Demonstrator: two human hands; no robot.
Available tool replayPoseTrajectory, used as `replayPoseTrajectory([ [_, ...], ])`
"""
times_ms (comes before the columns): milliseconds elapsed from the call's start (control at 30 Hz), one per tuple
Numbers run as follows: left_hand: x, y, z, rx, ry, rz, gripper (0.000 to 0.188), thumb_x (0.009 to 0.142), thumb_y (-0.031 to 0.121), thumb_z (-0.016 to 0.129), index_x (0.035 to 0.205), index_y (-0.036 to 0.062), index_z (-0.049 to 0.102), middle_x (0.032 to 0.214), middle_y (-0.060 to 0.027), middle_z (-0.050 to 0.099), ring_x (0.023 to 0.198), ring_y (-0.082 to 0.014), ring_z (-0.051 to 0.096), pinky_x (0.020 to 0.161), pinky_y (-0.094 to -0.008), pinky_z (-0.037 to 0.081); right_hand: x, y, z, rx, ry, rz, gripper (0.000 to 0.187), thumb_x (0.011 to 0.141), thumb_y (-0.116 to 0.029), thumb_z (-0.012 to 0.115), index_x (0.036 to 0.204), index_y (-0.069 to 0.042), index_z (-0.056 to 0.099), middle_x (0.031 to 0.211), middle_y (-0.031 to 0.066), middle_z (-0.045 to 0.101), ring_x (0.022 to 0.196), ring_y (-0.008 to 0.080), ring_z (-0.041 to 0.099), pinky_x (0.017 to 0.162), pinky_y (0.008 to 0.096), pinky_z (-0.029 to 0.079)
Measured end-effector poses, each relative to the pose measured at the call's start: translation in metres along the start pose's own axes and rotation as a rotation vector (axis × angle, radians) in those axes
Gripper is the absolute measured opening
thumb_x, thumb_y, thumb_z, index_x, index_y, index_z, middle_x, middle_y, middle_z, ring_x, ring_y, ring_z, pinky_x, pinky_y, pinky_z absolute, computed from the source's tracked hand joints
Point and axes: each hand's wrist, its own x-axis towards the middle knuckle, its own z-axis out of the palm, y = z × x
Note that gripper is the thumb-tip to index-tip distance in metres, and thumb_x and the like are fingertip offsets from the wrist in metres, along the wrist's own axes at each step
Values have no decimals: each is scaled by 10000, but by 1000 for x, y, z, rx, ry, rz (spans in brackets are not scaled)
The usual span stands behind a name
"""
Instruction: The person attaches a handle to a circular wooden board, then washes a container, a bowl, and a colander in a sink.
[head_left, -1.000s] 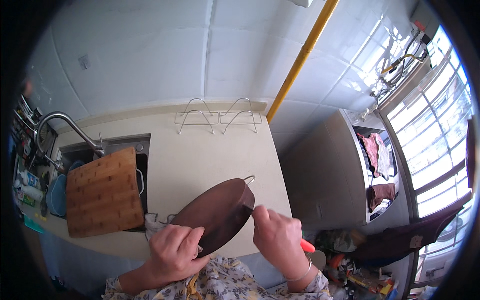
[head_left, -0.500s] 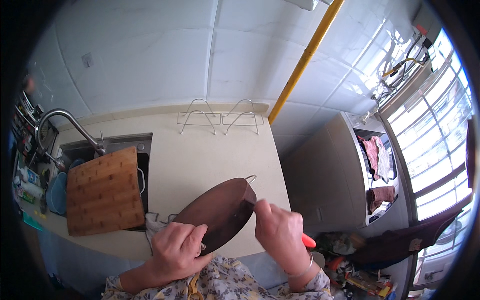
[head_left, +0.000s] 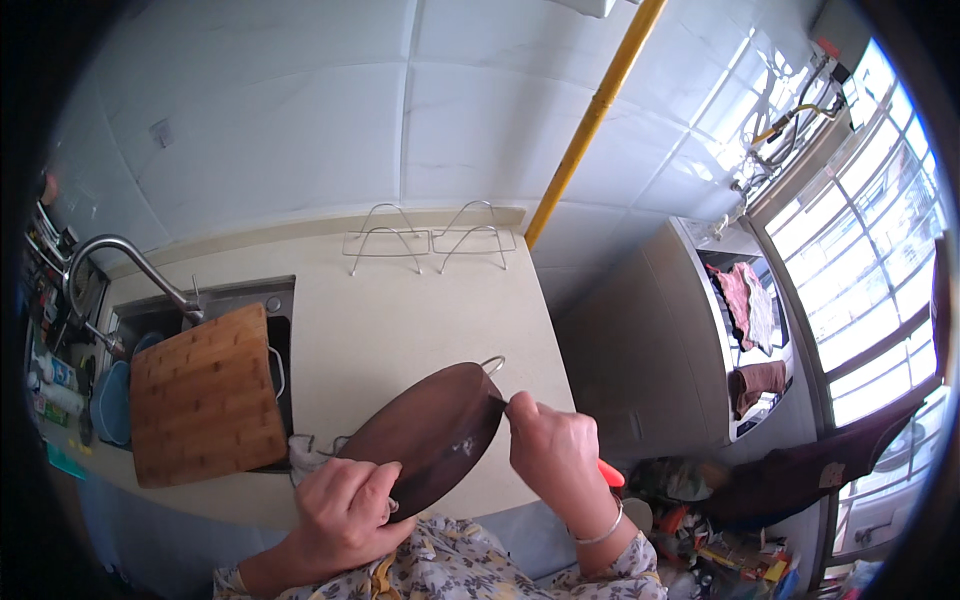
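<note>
Supporting counter: pale, running along the tiled wall; your pan is over its front part.
Sink: steel, inset at the counter's left end.
Cutting board: wooden, lying aslant across the sink and covering much of it.
Pan: brown, round, tilted in front of you between your hands; a wire loop projects from its far edge.
Rack: thin wire, standing at the counter's rear, well apart from the pan.
Right hand: your fingers are clenched around the tool, just beside the pan's right edge.
Left hand: your fingers grip the pan's near left edge.
Tool: red end behind your right fist, dark end at the pan's edge; the middle is hidden.
Cloth: greyish, between sink and pan.
Mark: whitish, on the pan's lower right area.
</note>
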Motion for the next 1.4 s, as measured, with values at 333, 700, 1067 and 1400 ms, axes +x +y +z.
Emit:
replayPoseTrajectory([
  [333, 6, 5, 1, 23, -7, 31, 573, 468, 142, 800, 994, 20, 607, 830, -74, 538, 682, -235, 558, 570, -353, 474, 3, 16, 8, 63, 32, -18, 45, 804, -73, 524, 831, -77, 488, 628, 71, 585, 528, 278, 604, 441, 392, 452],
  [700, 8, 4, 0, -9, -40, -24, 573, 477, 119, 804, 1000, 13, 593, 859, -104, 536, 714, -274, 565, 603, -390, 461, 2, 14, 6, 104, 20, 5, 81, 792, -56, 542, 836, -88, 481, 621, 64, 577, 525, 267, 601, 452, 393, 451],
  [1067, 11, 6, 2, 13, -14, -30, 533, 489, 113, 791, 982, 16, 611, 843, -87, 542, 698, -249, 569, 587, -358, 472, -6, -12, -9, 74, 92, -70, 150, 731, -21, 577, 828, -92, 487, 609, 36, 524, 496, 214, 574, 415, 353, 425],
  [1400, 11, 5, 7, 10, 23, -15, 526, 497, 121, 764, 990, 26, 610, 800, -52, 501, 659, -205, 544, 545, -313, 460, -19, -34, -20, -30, 81, -91, 145, 738, -13, 581, 802, -95, 480, 583, 23, 493, 490, 206, 563, 408, 344, 414],
])
